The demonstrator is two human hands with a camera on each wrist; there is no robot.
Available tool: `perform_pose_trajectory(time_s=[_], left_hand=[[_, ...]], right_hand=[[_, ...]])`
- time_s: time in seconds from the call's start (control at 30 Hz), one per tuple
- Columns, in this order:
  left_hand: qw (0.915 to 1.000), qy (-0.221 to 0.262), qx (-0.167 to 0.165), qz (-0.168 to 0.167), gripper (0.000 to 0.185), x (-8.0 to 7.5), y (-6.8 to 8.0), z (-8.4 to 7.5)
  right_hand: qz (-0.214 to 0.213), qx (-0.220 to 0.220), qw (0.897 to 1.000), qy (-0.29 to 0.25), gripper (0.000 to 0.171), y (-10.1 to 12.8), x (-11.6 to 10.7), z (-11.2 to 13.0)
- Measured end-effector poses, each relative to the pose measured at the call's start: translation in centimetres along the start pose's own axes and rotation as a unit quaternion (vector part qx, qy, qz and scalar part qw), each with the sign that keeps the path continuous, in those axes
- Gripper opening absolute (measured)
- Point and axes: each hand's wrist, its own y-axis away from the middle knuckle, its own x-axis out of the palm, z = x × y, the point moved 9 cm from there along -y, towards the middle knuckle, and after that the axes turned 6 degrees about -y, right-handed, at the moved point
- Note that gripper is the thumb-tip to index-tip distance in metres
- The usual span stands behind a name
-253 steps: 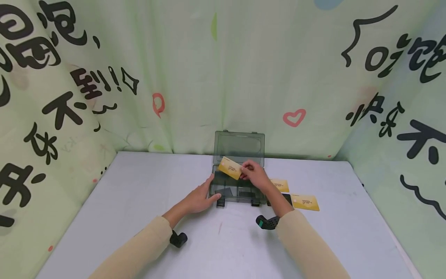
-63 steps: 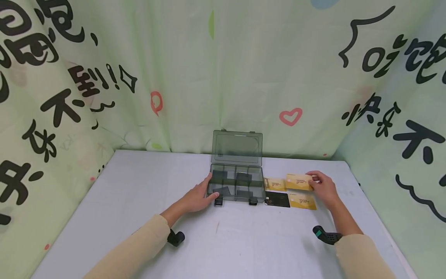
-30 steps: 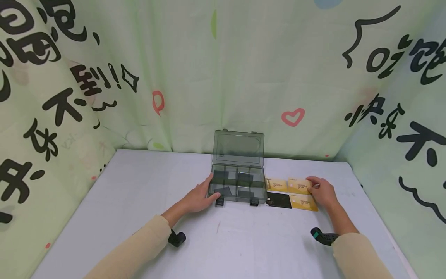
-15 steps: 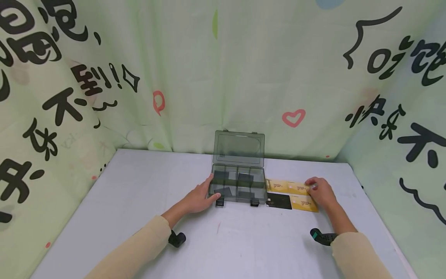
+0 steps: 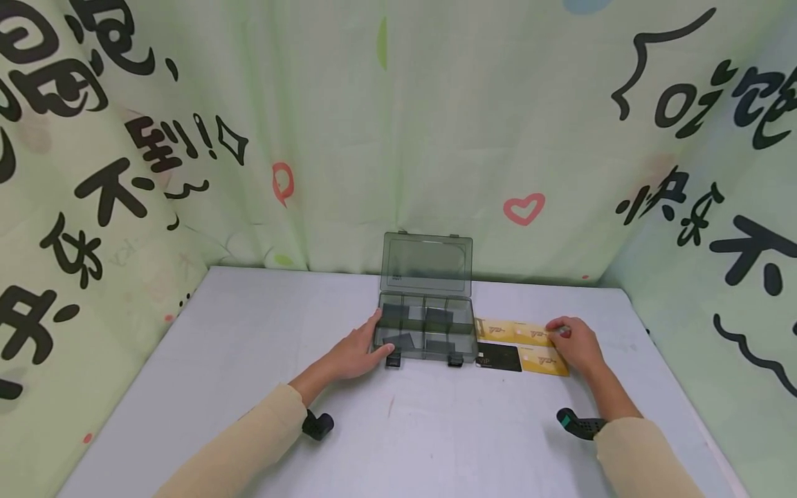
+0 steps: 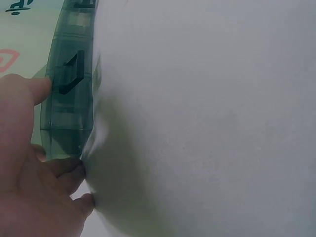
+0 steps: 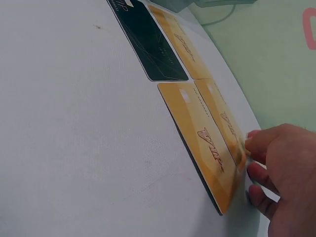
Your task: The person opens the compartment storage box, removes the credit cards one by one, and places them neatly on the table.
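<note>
My left hand [image 5: 351, 353] rests against the left side and front corner of a smoky see-through compartment box [image 5: 425, 355], fingers along the side, thumb at the front. The box stands with its lid [image 5: 426, 264] raised. To its right lie four cards in two rows. My right hand [image 5: 575, 342] pinches the right edge of the back right yellow VIP card [image 5: 529, 335] between thumb and index finger. In front of that lies another yellow card [image 5: 543, 360]. A third yellow card [image 5: 495, 330] and a black VIP card [image 5: 498, 357] lie beside the box.
Dark flat pieces [image 5: 439, 315] lie inside the box compartments. Two black latches [image 5: 455, 360] hang at the box front. A light patterned curtain [image 5: 336, 207] encloses the white table [image 5: 299, 311] at the back and sides.
My right hand has carried a yellow card from over the box to the right and laid it in the back row, then shifted it slightly toward me. The left hand stays at the box.
</note>
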Motion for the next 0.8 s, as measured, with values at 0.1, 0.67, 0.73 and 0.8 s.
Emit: perform_pose_trajectory(time_s=[0.1, 0.67, 0.73, 0.8], left_hand=[[1.0, 0.001, -0.003, 0.001, 0.081, -0.2, 0.0, 0.0], [0.9999, 0.001, 0.002, -0.013, 0.08, -1.6, 0.2, -0.1], [0.9998, -0.007, 0.003, -0.019, 0.079, -2.0, 0.3, -0.1], [0.9994, -0.021, 0.003, -0.025, 0.079, -2.4, 0.3, 0.1]], right_hand=[[-0.002, 0.002, 1.0, -0.004, 0.024, 0.0, -0.1, -0.1], [-0.015, -0.028, 0.998, -0.051, 0.038, 1.9, -0.2, 1.8], [-0.019, -0.039, 0.998, -0.048, 0.04, 2.4, -0.2, 2.7], [-0.017, -0.055, 0.997, -0.045, 0.041, 2.9, -0.1, 3.7]])
